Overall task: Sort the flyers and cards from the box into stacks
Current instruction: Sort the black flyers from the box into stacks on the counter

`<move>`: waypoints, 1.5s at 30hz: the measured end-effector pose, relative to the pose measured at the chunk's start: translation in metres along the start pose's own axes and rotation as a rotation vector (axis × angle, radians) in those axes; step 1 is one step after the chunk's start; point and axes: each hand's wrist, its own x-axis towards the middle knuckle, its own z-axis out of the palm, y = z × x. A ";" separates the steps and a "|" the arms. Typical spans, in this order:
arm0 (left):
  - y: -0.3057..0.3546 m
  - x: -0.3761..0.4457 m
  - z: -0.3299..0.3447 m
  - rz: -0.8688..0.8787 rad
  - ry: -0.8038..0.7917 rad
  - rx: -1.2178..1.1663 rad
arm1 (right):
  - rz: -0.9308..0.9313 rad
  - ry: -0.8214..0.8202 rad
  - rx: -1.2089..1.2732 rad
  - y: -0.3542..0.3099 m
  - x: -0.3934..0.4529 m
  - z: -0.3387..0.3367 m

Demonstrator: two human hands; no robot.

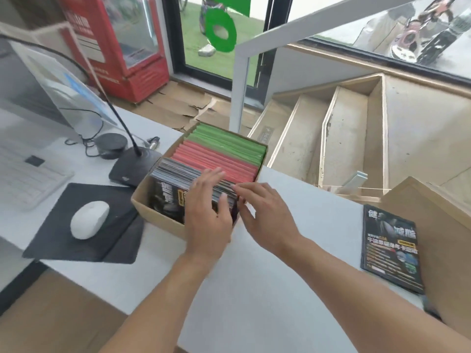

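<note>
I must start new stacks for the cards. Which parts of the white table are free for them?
Free: the white table between the cardboard box and the dark flyer stack, and the near part around the forearms. Crowded: left of the box, with mouse pad, mouse, microphone base.

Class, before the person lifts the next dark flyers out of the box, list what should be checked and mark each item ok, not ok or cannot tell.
1. Left hand on the dark flyers: ok, fingers lie over their top edges.
2. Right hand at the same bundle: ok, fingertips at its right end.
3. Firm grip on a bundle: cannot tell, the picture is blurred.
4. Box steady on the table: ok, it stands flat.
5. Stack started for dark flyers: ok, it lies at the right.
6. Red cards and green cards left in place: ok, upright in the box.
</note>
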 end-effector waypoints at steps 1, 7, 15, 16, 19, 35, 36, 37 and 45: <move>-0.014 0.003 -0.014 0.003 0.008 0.094 | -0.025 -0.022 -0.012 -0.014 0.003 0.009; -0.081 0.010 -0.056 -0.141 -0.225 0.584 | 0.037 -0.226 -0.197 -0.062 0.014 0.049; -0.089 0.004 -0.063 -0.108 -0.334 0.600 | 0.069 -0.009 -0.362 -0.073 -0.004 0.078; -0.089 0.002 -0.064 -0.106 -0.334 0.584 | 0.050 0.009 -0.387 -0.074 -0.006 0.079; -0.090 -0.003 -0.068 -0.105 -0.331 0.540 | -0.013 0.026 -0.467 -0.077 -0.010 0.077; -0.101 -0.008 -0.070 -0.060 -0.354 0.593 | 0.019 0.070 -0.560 -0.083 -0.007 0.081; -0.101 -0.008 -0.070 -0.060 -0.355 0.590 | 0.014 0.070 -0.561 -0.082 -0.007 0.081; -0.101 -0.007 -0.070 -0.061 -0.357 0.589 | 0.007 0.072 -0.566 -0.082 -0.006 0.081; -0.100 -0.007 -0.070 -0.057 -0.350 0.603 | 0.033 0.062 -0.558 -0.083 -0.006 0.082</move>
